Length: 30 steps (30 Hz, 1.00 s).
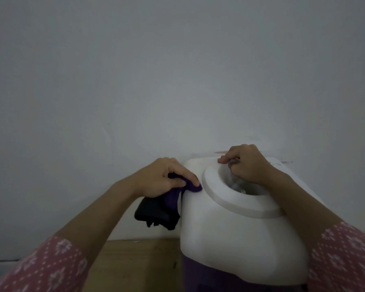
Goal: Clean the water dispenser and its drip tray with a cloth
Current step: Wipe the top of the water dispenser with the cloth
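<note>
Purple cloth [173, 197] under left hand [164, 178], against white dispenser [236, 224].

**White, purple and pink**

The dispenser [230, 232] was white above, purple at its base. The cloth [169, 203] showed purple and black. Both sleeves [40, 268] were pink with white flowery dots. The wall [156, 70] was pale grey, the tabletop [135, 264] light brown.

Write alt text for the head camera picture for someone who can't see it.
A person's left hand presses a purple cloth against the top of a white water dispenser, beside its raised collar. The right hand grips the collar's far rim.
</note>
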Each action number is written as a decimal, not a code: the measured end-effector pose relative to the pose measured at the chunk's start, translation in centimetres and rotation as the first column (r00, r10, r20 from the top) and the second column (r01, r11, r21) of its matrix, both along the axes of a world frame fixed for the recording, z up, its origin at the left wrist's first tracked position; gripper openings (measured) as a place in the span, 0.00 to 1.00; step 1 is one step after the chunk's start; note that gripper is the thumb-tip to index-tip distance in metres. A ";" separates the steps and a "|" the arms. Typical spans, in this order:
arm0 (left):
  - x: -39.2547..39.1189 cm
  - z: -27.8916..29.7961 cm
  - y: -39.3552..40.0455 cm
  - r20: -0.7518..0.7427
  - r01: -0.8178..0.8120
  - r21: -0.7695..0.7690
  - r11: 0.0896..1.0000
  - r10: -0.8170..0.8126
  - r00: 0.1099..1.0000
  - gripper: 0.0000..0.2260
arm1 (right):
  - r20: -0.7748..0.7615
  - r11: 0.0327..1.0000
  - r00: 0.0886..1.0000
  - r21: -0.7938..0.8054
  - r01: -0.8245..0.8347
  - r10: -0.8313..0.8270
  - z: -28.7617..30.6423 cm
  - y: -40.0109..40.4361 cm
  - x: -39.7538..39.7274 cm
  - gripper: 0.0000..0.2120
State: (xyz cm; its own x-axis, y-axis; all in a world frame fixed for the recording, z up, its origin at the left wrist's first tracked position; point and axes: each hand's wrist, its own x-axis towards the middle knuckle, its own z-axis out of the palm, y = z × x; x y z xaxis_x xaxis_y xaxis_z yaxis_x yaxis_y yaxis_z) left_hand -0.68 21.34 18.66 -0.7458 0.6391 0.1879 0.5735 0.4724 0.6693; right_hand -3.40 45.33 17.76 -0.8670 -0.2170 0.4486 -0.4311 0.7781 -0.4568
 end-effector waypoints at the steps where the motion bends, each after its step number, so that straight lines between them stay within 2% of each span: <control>1: 0.1 0.6 -0.3 0.049 0.019 0.057 0.998 -0.021 0.999 0.17 | 0.001 1.000 1.000 -0.005 -0.001 0.001 0.0 0.0 0.1 0.16; 3: -0.1 1.4 -0.4 0.115 -0.064 0.289 0.955 0.032 0.993 0.17 | 0.010 1.000 1.000 0.002 -0.006 0.006 0.0 0.1 0.1 0.17; 5: -0.8 1.7 0.4 0.157 -0.185 0.522 0.833 0.119 0.980 0.16 | 0.023 1.000 1.000 0.006 -0.004 0.004 -0.1 0.2 0.2 0.17; 7: -1.5 1.5 2.0 0.155 -0.284 0.633 0.720 0.241 0.958 0.14 | 0.029 1.000 1.000 -0.002 -0.002 0.002 -0.2 0.2 0.2 0.17; 8: -1.9 1.2 2.9 0.142 -0.332 0.639 0.694 0.317 0.938 0.13 | 0.027 1.000 1.000 -0.007 -0.002 0.002 -0.2 0.2 0.2 0.17; 9: -2.1 0.6 3.7 0.117 -0.381 0.608 0.696 0.397 0.911 0.13 | 0.021 1.000 1.000 -0.008 -0.001 0.002 -0.2 0.2 0.3 0.16; 11: -2.1 -1.1 4.8 0.042 -0.412 0.470 0.780 0.447 0.894 0.15 | 0.014 1.000 1.000 -0.001 0.004 -0.004 -0.3 0.3 0.3 0.16; 13: -1.7 -2.7 5.1 0.077 -0.330 0.376 0.866 0.326 0.942 0.15 | 0.010 1.000 1.000 0.002 0.001 -0.001 -0.4 0.2 0.3 0.16; 15: -1.4 -3.5 5.1 0.150 -0.238 0.353 0.905 0.196 0.969 0.16 | 0.010 1.000 1.000 0.003 -0.002 0.002 -0.4 0.3 0.3 0.16; 17: -1.9 -3.6 5.0 0.116 -0.211 0.247 0.946 0.187 0.975 0.17 | 0.015 1.000 1.000 0.014 0.001 -0.001 -0.5 0.3 0.2 0.17; 22: -4.2 -2.5 6.1 0.132 -0.269 0.102 0.958 0.255 0.958 0.18 | 0.040 0.999 0.999 0.034 0.008 -0.010 -0.3 0.5 -0.1 0.20; 25: -5.0 -1.5 6.9 0.096 -0.271 0.053 0.961 0.265 0.959 0.16 | 0.033 0.999 0.999 0.018 0.032 -0.033 -0.2 0.5 -0.2 0.16; 30: -4.6 -1.6 6.7 0.066 -0.260 0.063 0.963 0.256 0.964 0.20 | 0.049 0.996 0.998 -0.075 0.051 -0.047 -0.1 0.6 0.1 0.12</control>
